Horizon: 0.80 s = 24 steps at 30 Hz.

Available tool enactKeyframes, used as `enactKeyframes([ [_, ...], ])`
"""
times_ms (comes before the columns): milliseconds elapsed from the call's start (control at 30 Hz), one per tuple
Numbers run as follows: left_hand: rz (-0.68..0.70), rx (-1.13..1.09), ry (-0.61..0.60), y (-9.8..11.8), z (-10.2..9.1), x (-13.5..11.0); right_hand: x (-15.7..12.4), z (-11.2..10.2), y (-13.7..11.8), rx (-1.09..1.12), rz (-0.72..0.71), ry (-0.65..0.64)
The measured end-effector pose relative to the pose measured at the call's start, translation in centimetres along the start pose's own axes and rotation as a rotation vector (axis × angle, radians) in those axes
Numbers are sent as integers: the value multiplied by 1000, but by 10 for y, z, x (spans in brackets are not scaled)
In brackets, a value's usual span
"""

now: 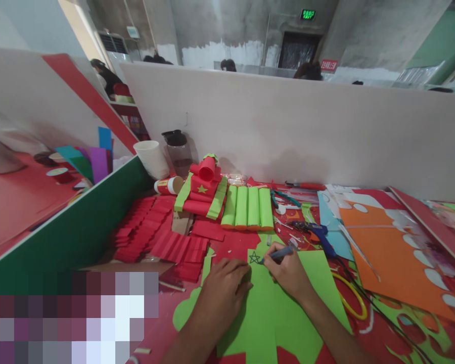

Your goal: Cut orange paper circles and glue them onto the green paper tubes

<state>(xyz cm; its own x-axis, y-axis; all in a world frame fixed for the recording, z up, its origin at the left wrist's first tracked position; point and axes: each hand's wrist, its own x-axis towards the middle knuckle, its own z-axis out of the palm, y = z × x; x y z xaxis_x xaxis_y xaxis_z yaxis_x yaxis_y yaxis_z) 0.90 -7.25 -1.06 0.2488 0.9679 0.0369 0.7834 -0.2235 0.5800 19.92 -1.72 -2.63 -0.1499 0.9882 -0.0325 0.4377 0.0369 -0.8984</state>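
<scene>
A dark marker (pixel 281 254) is pinched in my right hand (pixel 288 270), its tip on the green paper (pixel 261 313). Just left of the tip, a star outline (pixel 254 258) is drawn near the sheet's top edge. My left hand (pixel 229 283) lies flat on the paper's left side, fingers stretched out and holding nothing. Beyond the hands stands a red and green paper tank model (pixel 203 189) with a green star on its front. Beside it lie several green paper rolls (pixel 247 207) in a row.
Red pleated paper strips (pixel 163 237) lie to the left. A glue gun (pixel 322 235), yellow-handled scissors (pixel 351 296) and orange paper (pixel 387 253) are on the right. A white cup (pixel 151 159) and a dark-lidded bottle (pixel 178 151) stand by the white partition (pixel 307 131).
</scene>
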Motion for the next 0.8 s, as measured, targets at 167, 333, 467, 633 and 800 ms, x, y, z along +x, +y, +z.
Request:
enactKeyframes([
  [167, 2, 0, -3, 2, -2, 0, 0, 0, 0, 12, -5, -3],
  [333, -13, -18, -7, 4, -3, 0, 2, -1, -1, 125, -28, -2],
  [467, -15, -35, 0, 4, -3, 0, 5, -1, 1, 250, -25, 32],
  [633, 16, -334, 88, 34, -30, -8, 6, -1, 3, 264, -15, 51],
  [800, 176, -1114, -107, 89, -78, -42, 5, -1, 1, 283, -16, 50],
])
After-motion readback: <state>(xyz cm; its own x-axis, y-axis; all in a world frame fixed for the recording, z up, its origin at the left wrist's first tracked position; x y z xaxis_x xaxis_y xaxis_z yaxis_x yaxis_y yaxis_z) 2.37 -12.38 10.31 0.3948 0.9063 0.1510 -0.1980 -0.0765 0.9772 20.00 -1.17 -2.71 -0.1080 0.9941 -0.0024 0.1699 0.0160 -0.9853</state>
